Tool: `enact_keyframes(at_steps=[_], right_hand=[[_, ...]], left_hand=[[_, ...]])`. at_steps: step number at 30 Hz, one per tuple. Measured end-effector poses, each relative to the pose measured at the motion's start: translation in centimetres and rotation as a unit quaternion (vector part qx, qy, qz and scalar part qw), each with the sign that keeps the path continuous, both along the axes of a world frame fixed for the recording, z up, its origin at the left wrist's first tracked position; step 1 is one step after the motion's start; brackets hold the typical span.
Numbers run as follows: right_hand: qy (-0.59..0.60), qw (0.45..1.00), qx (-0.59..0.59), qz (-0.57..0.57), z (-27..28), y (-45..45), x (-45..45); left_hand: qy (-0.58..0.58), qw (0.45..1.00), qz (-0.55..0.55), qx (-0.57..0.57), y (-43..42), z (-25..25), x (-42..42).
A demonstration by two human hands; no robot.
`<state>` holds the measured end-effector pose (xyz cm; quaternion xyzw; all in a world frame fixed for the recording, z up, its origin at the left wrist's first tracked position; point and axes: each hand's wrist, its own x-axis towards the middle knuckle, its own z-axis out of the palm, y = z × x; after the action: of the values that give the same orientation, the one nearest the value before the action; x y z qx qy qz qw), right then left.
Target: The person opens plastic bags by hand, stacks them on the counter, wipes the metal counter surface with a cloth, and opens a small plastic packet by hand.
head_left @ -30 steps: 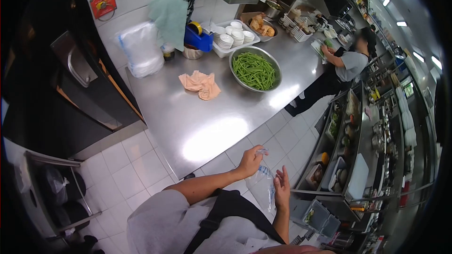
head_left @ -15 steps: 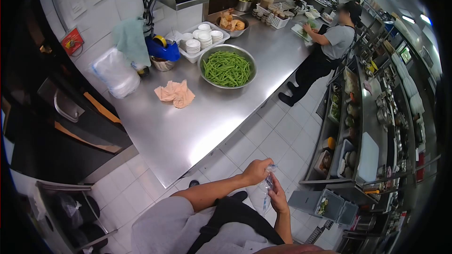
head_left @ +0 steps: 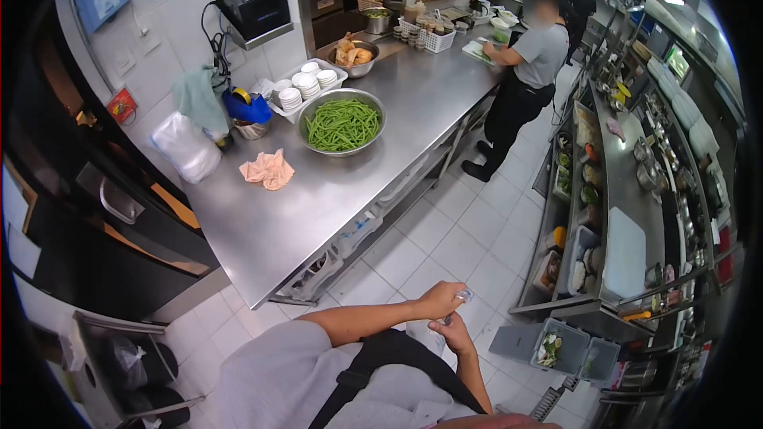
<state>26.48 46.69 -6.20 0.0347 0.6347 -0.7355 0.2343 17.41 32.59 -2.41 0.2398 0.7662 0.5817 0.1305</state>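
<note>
My left hand (head_left: 441,300) is closed in front of my body, with a bit of crumpled clear plastic (head_left: 465,295) sticking out past its fingers. Just below it, my right hand (head_left: 455,336) is also closed, its thumb near a bit of the same see-through material. Most of the plastic is hidden by my fingers, so I cannot tell its exact kind. Both hands are over the tiled floor, off the steel table (head_left: 310,214). On that table stand a metal bowl of green beans (head_left: 343,125) and a crumpled pink cloth (head_left: 268,169).
White dishes (head_left: 290,98) are stacked in a tray beside a bowl of tan food (head_left: 352,53). A plastic-wrapped stack (head_left: 185,147) lies by the wall. A co-worker (head_left: 540,56) stands at the table's far side. Shelving (head_left: 604,214) and grey bins (head_left: 556,345) are at my right.
The view has tilted up, showing more of the table's underside and the room beyond. My hands stay close together; less of the plastic shows between them now.
</note>
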Motion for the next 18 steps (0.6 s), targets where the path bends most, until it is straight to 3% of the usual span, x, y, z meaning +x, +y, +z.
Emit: enact_keyframes(at_steps=[3, 5, 8, 9, 12, 13, 14, 16, 17, 18], right_hand=[[-0.011, 0.999, -0.039, -0.003, -1.3, 1.1, 0.4], [-0.024, 0.998, -0.049, -0.008, 0.8, 1.0, -0.4], [-0.067, 0.995, -0.055, -0.039, -0.9, 0.8, -0.1], [-0.033, 0.998, -0.051, -0.015, -2.5, 0.4, -0.2], [-0.036, 0.999, 0.025, -0.017, -10.7, 3.2, 0.1], [-0.041, 0.998, 0.049, -0.018, -12.1, 3.3, 0.2], [-0.055, 0.988, 0.137, -0.038, -7.8, 3.6, -0.6], [-0.093, 0.987, 0.122, -0.039, -4.9, 5.9, -2.0], [-0.088, 0.986, 0.130, -0.052, -5.8, 7.3, -1.9], [-0.085, 0.984, 0.139, -0.074, -7.1, 8.6, -1.3]], left_hand=[[-0.001, 0.999, -0.015, -0.040, 1.3, 0.5, -0.1], [-0.027, 0.996, -0.071, -0.054, 2.4, -1.0, -1.1], [-0.036, 0.989, -0.132, -0.062, 3.4, -3.1, -1.9], [-0.036, 0.986, -0.150, -0.062, 3.7, -4.0, -1.7], [-0.136, 0.922, -0.343, -0.121, 4.2, -7.4, -2.1], [-0.186, 0.912, -0.333, -0.148, 4.4, -7.9, -2.3], [-0.202, 0.901, -0.346, -0.168, 4.5, -8.0, -3.6], [-0.231, 0.869, -0.387, -0.204, 5.5, -8.1, -6.6], [-0.006, 0.870, -0.492, -0.044, 6.3, -17.9, -7.9], [-0.044, 0.853, -0.506, -0.116, 6.0, -16.9, -9.5]])
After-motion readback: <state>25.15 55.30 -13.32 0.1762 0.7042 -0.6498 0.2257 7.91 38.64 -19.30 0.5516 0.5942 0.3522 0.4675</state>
